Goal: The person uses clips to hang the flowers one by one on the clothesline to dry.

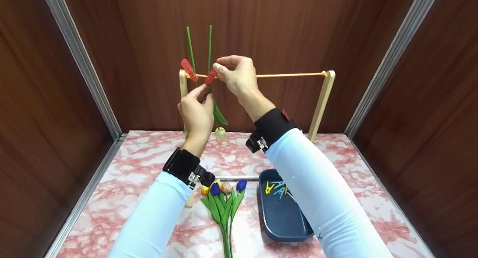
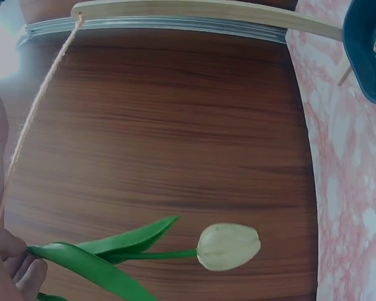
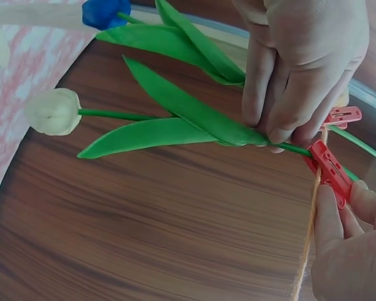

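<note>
My left hand [image 1: 198, 110] pinches the green stem of an artificial white tulip [image 3: 52, 111], which hangs head down with its leaves below the fingers. Just above, my right hand [image 1: 239, 75] grips a red clothespin [image 3: 331, 172] between thumb and fingers. This clothespin sits at the crossing of the stem and an orange cord [image 1: 291, 75]. To its left, a second red clothespin [image 1: 189, 70] is on the cord with another stem. A blue tulip [image 3: 105, 12] hangs there, partly hidden behind my left hand in the right wrist view.
Wooden posts [image 1: 322, 105] hold the cord at both ends. On the marbled table lie several tulips [image 1: 224, 209], blue, yellow and peach. Beside them, a dark blue tray [image 1: 272, 224] contains several clothespins [image 1: 279, 190], partly covered by my right sleeve. Brown wood-grain panels enclose the space.
</note>
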Demonstrator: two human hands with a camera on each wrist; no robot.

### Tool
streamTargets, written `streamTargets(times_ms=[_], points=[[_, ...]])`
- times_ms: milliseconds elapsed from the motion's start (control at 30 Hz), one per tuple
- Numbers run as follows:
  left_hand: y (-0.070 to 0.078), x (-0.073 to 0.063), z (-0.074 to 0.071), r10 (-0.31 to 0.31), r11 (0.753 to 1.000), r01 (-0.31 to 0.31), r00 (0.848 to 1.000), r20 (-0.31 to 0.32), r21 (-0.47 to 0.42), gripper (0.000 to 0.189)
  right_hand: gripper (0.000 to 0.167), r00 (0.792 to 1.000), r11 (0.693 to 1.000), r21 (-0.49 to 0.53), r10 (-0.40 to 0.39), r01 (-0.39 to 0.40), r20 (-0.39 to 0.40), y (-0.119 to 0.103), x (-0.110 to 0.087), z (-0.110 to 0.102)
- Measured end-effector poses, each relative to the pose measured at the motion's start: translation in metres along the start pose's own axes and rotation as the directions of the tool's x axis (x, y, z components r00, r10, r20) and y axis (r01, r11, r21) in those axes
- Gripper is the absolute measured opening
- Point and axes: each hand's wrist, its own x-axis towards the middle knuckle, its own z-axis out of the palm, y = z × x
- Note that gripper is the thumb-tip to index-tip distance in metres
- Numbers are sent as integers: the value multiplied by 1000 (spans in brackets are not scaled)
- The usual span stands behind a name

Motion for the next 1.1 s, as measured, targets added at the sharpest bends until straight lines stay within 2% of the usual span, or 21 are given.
streamTargets(times_ms=[200,367,667,800,967,1100], points=[[3,-3,-5,8,998,-8,1000,-8,-55,29,25,1000,998,-59,12,-12,-1,-1,1,-3],[4,-2,-12,55,995,-57,998,-32,-79,26,30,1000,993,-114,-10,10,5,-2,3,-8],[-7,4,-25,124,989,-129,990,-64,-72,20,32,998,991,-123,-63,59,-30,-1,7,-27],[-13,3,-31,127,987,-133,989,-75,-85,19,26,989,988,-81,-135,130,-57,4,5,-42],[-17,1,-37,131,986,-135,990,-46,-99,17,15,956,960,-47,-278,274,-92,17,-6,-71],[-17,-1,-40,163,980,-163,987,-14,-112,17,17,937,939,-67,-342,337,-74,32,-18,-94]])
